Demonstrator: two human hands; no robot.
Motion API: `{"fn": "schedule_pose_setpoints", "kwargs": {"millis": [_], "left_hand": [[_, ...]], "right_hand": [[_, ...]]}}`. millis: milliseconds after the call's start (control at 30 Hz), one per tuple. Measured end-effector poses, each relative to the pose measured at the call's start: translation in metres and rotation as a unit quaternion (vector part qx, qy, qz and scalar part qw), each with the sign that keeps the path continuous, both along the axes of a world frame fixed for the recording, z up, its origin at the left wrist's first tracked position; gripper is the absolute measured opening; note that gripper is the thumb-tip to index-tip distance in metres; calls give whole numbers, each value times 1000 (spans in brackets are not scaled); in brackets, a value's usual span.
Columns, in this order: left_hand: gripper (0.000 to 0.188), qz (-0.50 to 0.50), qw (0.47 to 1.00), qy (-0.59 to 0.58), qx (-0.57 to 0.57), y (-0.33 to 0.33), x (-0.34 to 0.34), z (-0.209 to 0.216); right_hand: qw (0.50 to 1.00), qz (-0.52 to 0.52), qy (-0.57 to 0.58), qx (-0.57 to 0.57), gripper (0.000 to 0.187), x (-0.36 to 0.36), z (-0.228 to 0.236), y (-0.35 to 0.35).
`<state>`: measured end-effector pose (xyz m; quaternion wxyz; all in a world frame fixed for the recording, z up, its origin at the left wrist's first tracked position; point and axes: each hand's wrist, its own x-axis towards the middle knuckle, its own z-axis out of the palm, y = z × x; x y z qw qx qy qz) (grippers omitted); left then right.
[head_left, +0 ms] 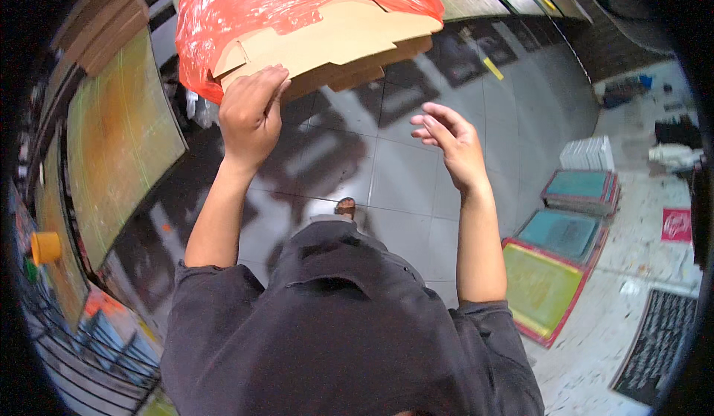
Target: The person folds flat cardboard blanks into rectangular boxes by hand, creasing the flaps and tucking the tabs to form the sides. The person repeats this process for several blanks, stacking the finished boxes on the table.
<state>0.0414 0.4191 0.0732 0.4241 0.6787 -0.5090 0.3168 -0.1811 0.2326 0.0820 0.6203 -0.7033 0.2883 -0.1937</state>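
A shiny red plastic bag lies at the top of the head view. Out of its near side stick flat, die-cut cardboard sheets with notched edges, stacked in a loose pile. My left hand is closed on the near left corner of this cardboard, its fingertips partly hidden behind the sheet. To the right, my right hand hangs in the air over the floor, apart from the cardboard. Its fingers are slightly bent and spread, and nothing shows in them.
Grey floor tiles carry dark shadows below me. Framed screens lean or lie along the white wall at right. On the left stand a stained yellowish board, brown cardboard stacks and an orange cup.
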Motion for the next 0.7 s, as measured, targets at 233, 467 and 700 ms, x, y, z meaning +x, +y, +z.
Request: {"fn": "schedule_pose_setpoints", "kwargs": {"millis": [233, 467, 700], "left_hand": [[16, 108, 994, 24, 14, -3, -23, -25], [14, 175, 984, 15, -40, -26, -61, -50], [60, 342, 899, 154, -227, -55, -97, -74]], "right_hand": [[976, 62, -56, 199, 35, 47, -18, -65], [971, 131, -46, 194, 34, 66, -12, -51], [962, 160, -25, 221, 25, 100, -8, -51]]}}
